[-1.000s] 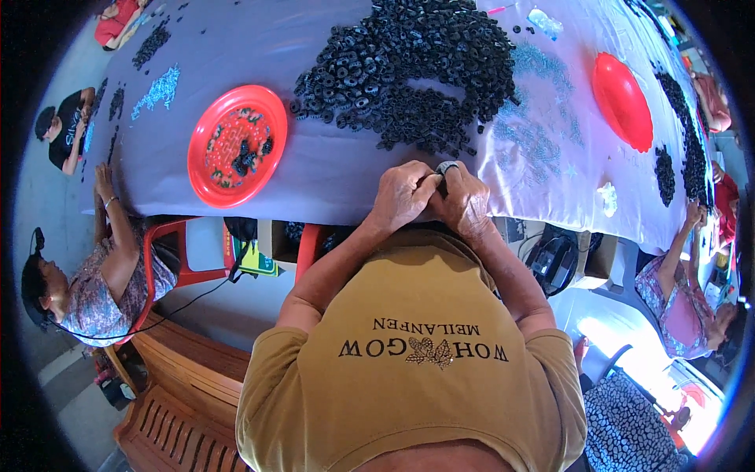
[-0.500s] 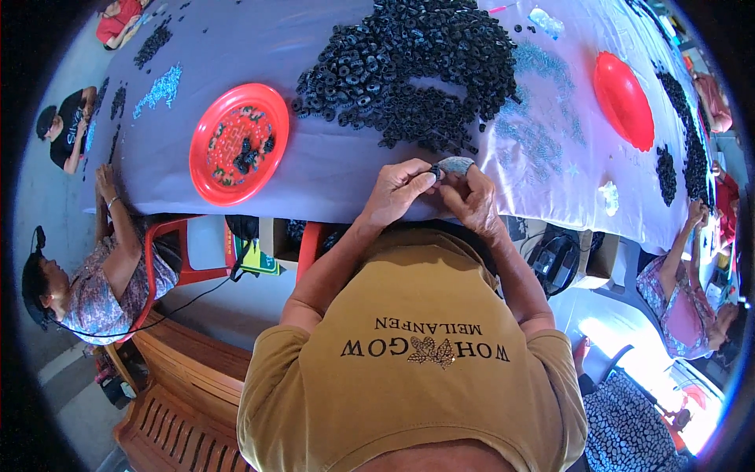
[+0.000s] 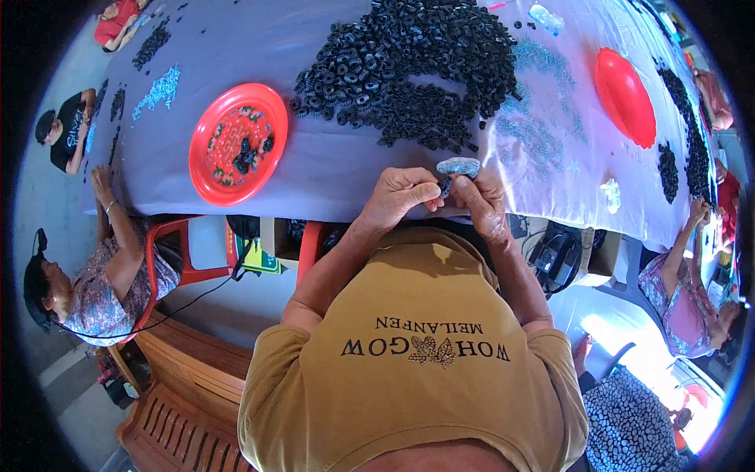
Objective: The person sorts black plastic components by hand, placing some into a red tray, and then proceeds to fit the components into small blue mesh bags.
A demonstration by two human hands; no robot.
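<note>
Head view: both hands [image 3: 444,197] work at table edge [image 3: 330,206].

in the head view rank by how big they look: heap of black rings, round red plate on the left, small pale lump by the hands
1. heap of black rings
2. round red plate
3. small pale lump, between left hand and right hand

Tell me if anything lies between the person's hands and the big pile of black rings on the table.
Only a small grey-blue lump lies just beyond the left hand and right hand. Past it, bare grey cloth runs to the black rings.
</note>
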